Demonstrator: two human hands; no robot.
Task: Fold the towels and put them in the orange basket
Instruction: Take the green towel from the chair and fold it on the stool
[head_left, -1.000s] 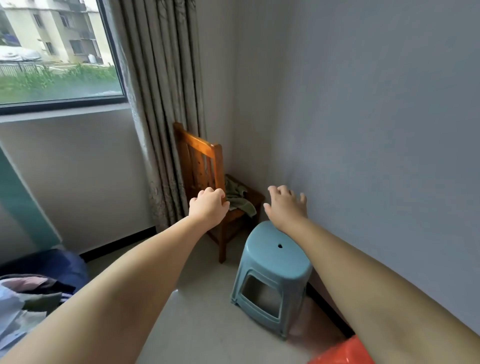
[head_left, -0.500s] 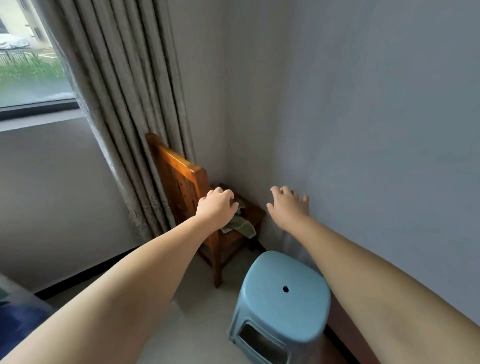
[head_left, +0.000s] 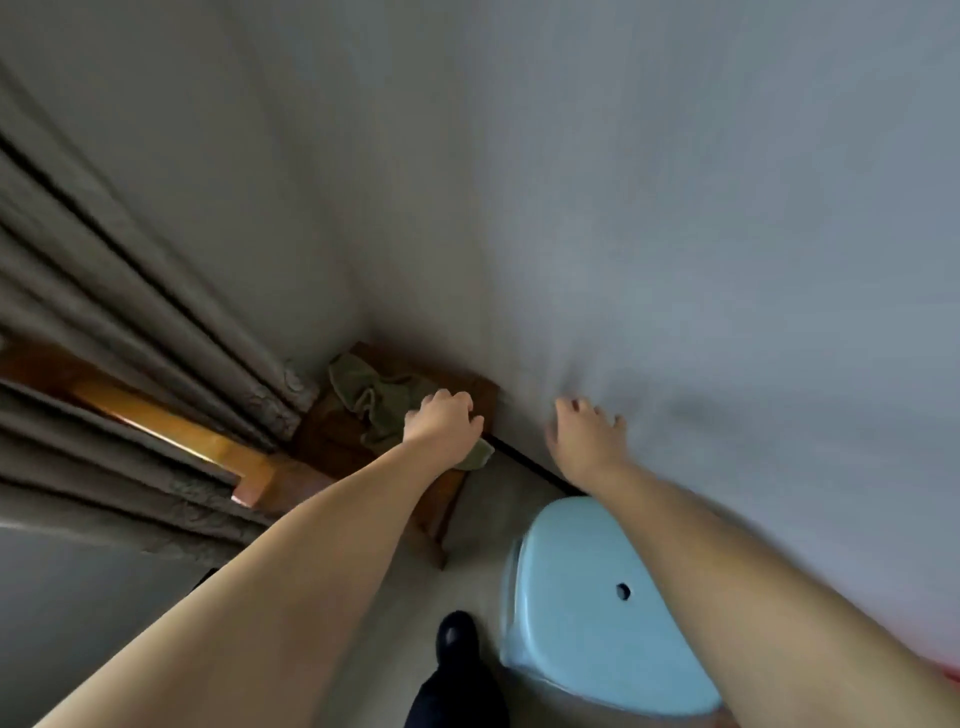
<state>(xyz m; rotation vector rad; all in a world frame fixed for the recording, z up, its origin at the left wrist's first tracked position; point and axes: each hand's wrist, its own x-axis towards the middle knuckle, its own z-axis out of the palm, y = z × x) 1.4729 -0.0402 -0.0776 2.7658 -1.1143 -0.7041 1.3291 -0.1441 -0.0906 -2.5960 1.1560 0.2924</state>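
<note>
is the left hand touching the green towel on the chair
Cannot tell. In the head view the left hand overlaps the green towel on the wooden chair, fingers curled, but blur hides whether they reach the cloth or hover above.

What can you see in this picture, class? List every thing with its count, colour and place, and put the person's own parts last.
towel: one, olive green, crumpled on the chair seat, one end over the front edge.
chair: one, brown wood, in the corner, its back partly behind the curtain.
curtain: one, grey-beige, hanging at left.
stool: one, light blue plastic with a hole in the top, on the floor by the right wall.
walls: two, grey, meeting in the corner.
floor: pale, between chair and stool.
shoe: one, black, bottom centre.
left hand: fingers curled, over the towel; grip unclear.
right hand: fingers spread, near the wall, holding nothing.
</note>
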